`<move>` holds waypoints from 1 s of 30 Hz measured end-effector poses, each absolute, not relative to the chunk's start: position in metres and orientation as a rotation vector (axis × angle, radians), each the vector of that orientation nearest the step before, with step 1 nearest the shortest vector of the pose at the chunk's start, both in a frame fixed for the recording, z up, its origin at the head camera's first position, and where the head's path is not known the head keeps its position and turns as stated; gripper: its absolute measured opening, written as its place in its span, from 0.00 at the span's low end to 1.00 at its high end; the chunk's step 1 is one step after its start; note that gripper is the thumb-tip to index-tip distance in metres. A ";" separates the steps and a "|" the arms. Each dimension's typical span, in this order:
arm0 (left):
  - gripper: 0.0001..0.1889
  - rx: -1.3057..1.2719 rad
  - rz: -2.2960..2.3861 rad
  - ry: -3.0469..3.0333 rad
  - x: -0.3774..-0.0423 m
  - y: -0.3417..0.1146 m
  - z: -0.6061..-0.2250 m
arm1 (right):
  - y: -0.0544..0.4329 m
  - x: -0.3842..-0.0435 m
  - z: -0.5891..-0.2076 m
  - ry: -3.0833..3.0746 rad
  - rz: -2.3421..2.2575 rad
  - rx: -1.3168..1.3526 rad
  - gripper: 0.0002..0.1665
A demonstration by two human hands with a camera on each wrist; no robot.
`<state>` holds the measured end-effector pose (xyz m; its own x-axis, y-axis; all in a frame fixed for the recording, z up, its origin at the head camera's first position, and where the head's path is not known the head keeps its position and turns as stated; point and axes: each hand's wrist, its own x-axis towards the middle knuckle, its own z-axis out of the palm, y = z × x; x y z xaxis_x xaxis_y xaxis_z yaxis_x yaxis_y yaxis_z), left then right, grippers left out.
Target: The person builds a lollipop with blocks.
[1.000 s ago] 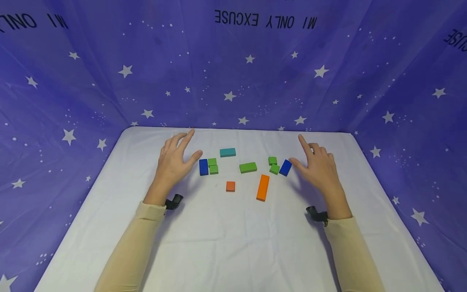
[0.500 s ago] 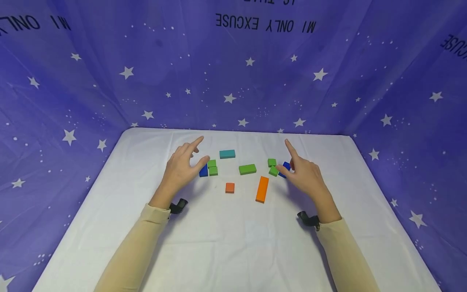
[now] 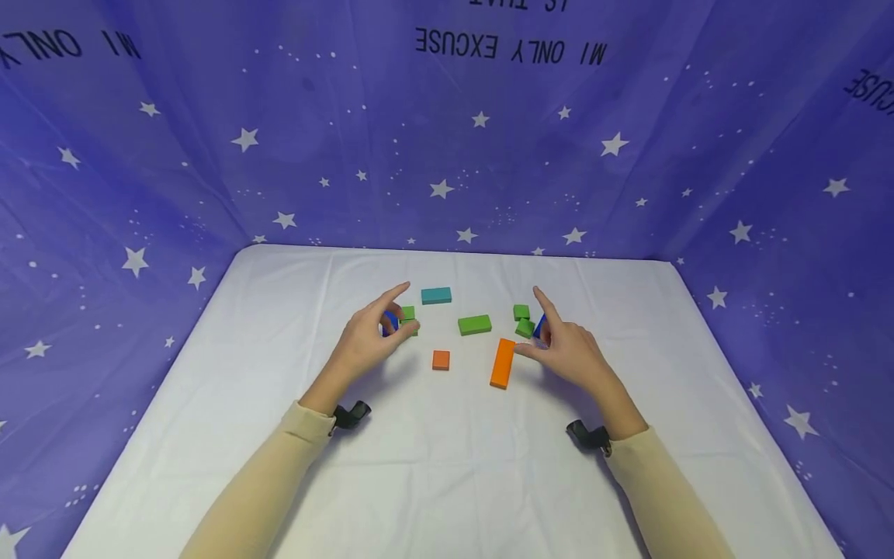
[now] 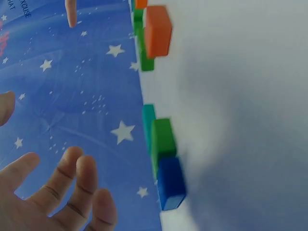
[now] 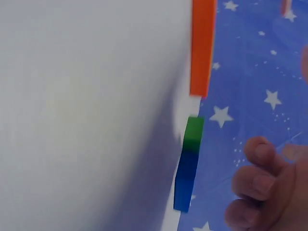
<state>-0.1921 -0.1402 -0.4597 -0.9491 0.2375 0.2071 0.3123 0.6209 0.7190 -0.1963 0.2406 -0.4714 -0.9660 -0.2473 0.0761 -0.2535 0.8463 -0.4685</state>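
My left hand [image 3: 365,338] hovers over the left group of blocks, thumb and index spread apart, holding nothing. Under it are a blue block [image 4: 171,184], partly covered in the head view, and two small green blocks [image 3: 408,313]. On the other side my right hand [image 3: 571,351] is held above the right group, index pointing forward and other fingers loosely bent, with nothing in it. Beside it lie two small green cubes [image 3: 521,312] and a second blue block [image 5: 186,180], mostly hidden from the head. Its thumb tip overlaps the end of a long orange block [image 3: 502,364] in the head view.
Between the hands a green block [image 3: 475,325] and a small orange-red square block [image 3: 441,360] lie on the white cloth [image 3: 447,466]. A teal block [image 3: 436,296] is farther back. A purple star-patterned curtain [image 3: 447,155] encloses the table's back and sides.
Both hands have moved inward and toward the body, coming over the side groups and covering more of the blue blocks. The blocks themselves stay where they were.
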 end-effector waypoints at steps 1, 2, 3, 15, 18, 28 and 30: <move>0.37 -0.476 -1.276 -2.744 -0.192 -0.139 -0.462 | 0.238 -0.196 -0.473 -3.016 0.782 0.411 0.66; 0.37 -0.482 -1.307 -2.745 -0.192 -0.137 -0.464 | 0.236 -0.195 -0.474 -3.027 0.798 0.414 0.68; 0.37 -0.487 -1.332 -2.747 -0.191 -0.136 -0.466 | 0.235 -0.194 -0.475 -3.042 0.813 0.413 0.69; 0.36 -0.531 -1.463 -2.778 -0.189 -0.122 -0.490 | 0.228 -0.188 -0.488 -3.184 0.818 0.434 0.69; 0.35 -0.543 -1.470 -2.793 -0.188 -0.122 -0.497 | 0.227 -0.188 -0.491 -3.225 0.785 0.437 0.70; 0.29 -0.579 -1.449 -2.809 -0.187 -0.115 -0.507 | 0.222 -0.184 -0.493 -3.273 0.627 0.443 0.68; 0.28 -0.566 -1.425 -2.822 -0.186 -0.114 -0.507 | 0.221 -0.184 -0.493 -3.274 0.599 0.452 0.67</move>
